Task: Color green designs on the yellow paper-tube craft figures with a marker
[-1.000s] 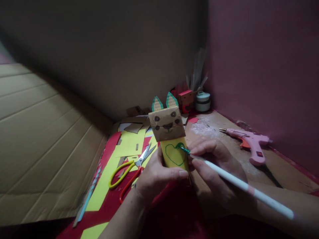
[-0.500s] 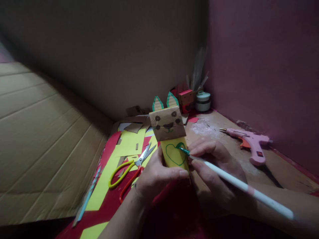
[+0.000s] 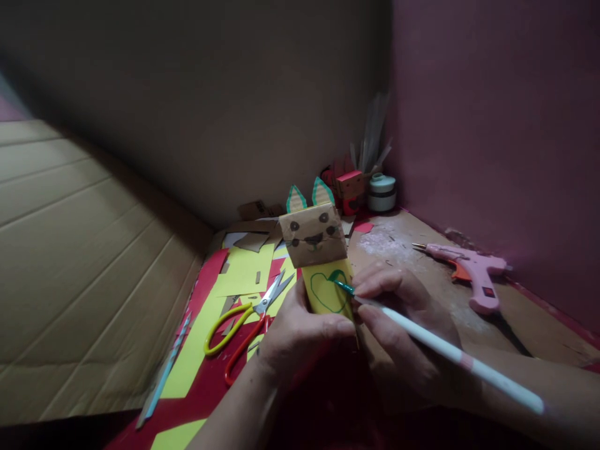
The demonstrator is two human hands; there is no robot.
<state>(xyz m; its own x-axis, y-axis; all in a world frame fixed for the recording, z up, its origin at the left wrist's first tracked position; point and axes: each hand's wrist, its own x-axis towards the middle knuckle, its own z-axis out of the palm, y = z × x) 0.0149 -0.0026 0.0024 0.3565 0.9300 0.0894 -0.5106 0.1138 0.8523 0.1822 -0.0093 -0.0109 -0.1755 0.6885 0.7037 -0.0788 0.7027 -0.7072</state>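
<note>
My left hand is wrapped round the lower part of a cardboard animal figure, its thumb across the front. The figure stands upright, with a brown boxy head, a drawn face, two green-edged ears and a yellow body. A green heart outline marks the body, and its upper right lobe is partly filled with green. Pinched in my right hand is a paintbrush with a white handle and green bristles. The bristle tip touches the heart near that lobe.
Scissors with yellow and red handles lie left of the figure on yellow paper. A pink glue gun rests at the right. Behind stand a red box figure and a lidded pot. A pencil lies near a large cardboard sheet.
The brush has shifted slightly left and down at its handle end. The figure tilts a touch further left. A little more green shows in the heart's upper right lobe.
</note>
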